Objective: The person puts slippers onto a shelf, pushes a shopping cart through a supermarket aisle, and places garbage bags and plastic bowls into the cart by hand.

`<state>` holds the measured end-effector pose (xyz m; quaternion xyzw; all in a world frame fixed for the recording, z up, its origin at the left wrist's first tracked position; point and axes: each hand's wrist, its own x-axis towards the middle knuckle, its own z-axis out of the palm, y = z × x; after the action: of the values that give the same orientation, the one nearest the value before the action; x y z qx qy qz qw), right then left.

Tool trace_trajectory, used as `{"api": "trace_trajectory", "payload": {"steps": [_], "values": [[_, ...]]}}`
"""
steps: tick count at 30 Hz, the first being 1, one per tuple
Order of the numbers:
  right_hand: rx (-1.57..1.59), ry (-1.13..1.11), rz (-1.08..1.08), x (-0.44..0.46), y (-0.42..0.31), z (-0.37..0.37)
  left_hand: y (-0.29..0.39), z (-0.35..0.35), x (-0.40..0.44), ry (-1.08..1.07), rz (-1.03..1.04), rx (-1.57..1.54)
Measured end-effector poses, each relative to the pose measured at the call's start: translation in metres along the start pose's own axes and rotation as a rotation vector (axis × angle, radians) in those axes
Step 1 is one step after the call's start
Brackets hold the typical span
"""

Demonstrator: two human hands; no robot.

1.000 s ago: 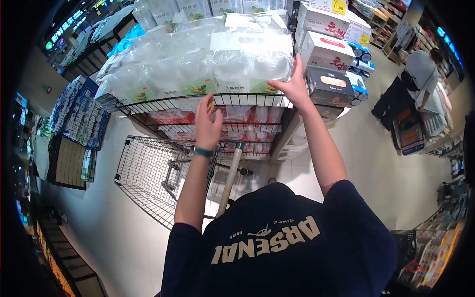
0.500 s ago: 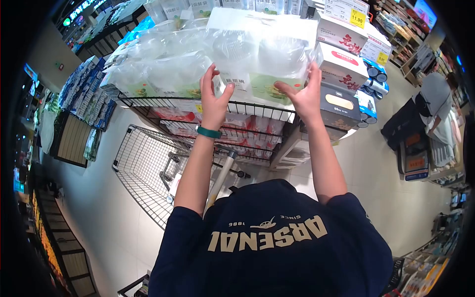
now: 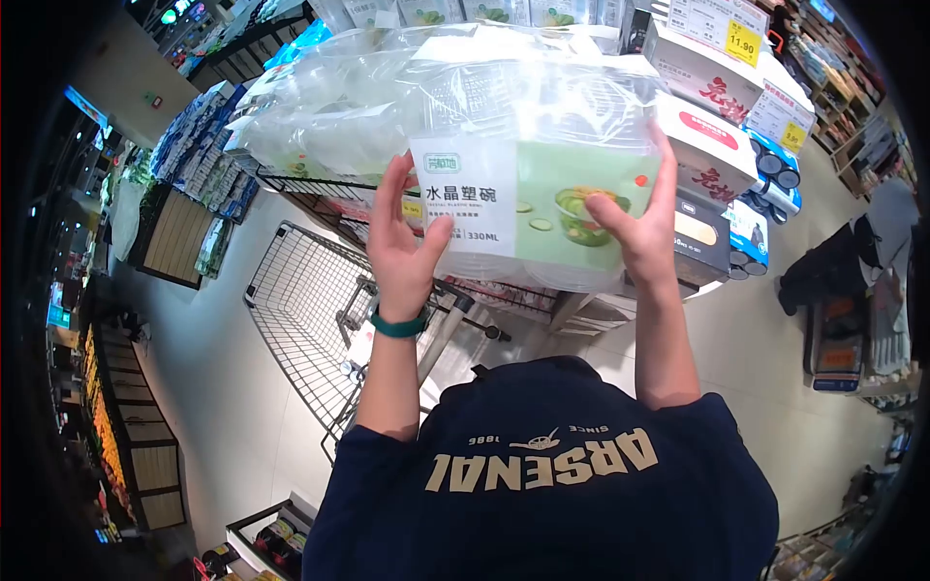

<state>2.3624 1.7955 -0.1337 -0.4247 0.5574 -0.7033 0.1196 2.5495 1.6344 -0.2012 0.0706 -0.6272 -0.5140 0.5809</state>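
Note:
Between my two hands is a pack of clear plastic bowls [image 3: 475, 184], wrapped in film, with a white and green printed label reading 330ML. My left hand [image 3: 402, 237] grips its left side, thumb at the label's lower left corner. On the other side my right hand [image 3: 644, 218] holds the pack, thumb pressed on the green part of the label. The pack is raised and tilted so the label faces me, in front of the wire shelf. More wrapped packs of clear bowls [image 3: 329, 136] lie on that shelf, just left of the held one.
A wire shopping cart [image 3: 300, 310] stands below on the left. Stacked boxes [image 3: 702, 145] with price tags are at the right of the shelf. A person [image 3: 838, 257] is by another display at far right. At the bottom left, a bin [image 3: 276, 537] holds dark bottles.
The pack of bowls has come up off the shelf and closer to me, its label now turned toward my face. Both hands moved with it.

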Motion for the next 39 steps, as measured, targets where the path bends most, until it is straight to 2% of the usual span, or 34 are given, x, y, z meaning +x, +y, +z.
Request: {"api": "trace_trajectory", "payload": {"steps": [2, 6, 8, 9, 14, 18, 20, 26, 29, 39], "values": [[0.142, -0.034, 0.010, 0.003, 0.006, -0.010, 0.010, -0.004, -0.012, -0.014, 0.011, -0.133], [0.190, -0.088, 0.114, -0.011, 0.021, -0.011, 0.014, -0.007, -0.035, 0.117, -0.101, -0.085], [0.201, -0.134, 0.168, -0.020, 0.030, -0.010, -0.002, -0.027, -0.056, 0.014, -0.428, -0.281], [0.208, -0.167, 0.199, -0.026, 0.034, -0.009, 0.006, -0.026, -0.062, -0.006, -0.510, -0.207], [0.132, -0.214, 0.214, -0.065, 0.059, 0.014, 0.012, -0.051, -0.111, 0.003, -0.597, -0.151], [0.148, -0.267, 0.344, -0.102, 0.089, 0.044, 0.013, -0.090, -0.148, 0.044, -0.657, -0.128], [0.228, -0.262, 0.470, -0.122, 0.110, 0.062, 0.008, -0.108, -0.166, 0.096, -0.753, -0.160], [0.077, -0.256, 0.576, -0.174, 0.151, 0.088, -0.002, -0.145, -0.226, 0.187, -0.856, -0.208], [0.119, -0.255, 0.587, -0.182, 0.156, 0.085, -0.003, -0.149, -0.228, 0.125, -0.797, -0.189], [0.088, -0.219, 0.614, -0.184, 0.141, 0.092, -0.006, -0.154, -0.226, 0.107, -0.853, -0.282]]}}
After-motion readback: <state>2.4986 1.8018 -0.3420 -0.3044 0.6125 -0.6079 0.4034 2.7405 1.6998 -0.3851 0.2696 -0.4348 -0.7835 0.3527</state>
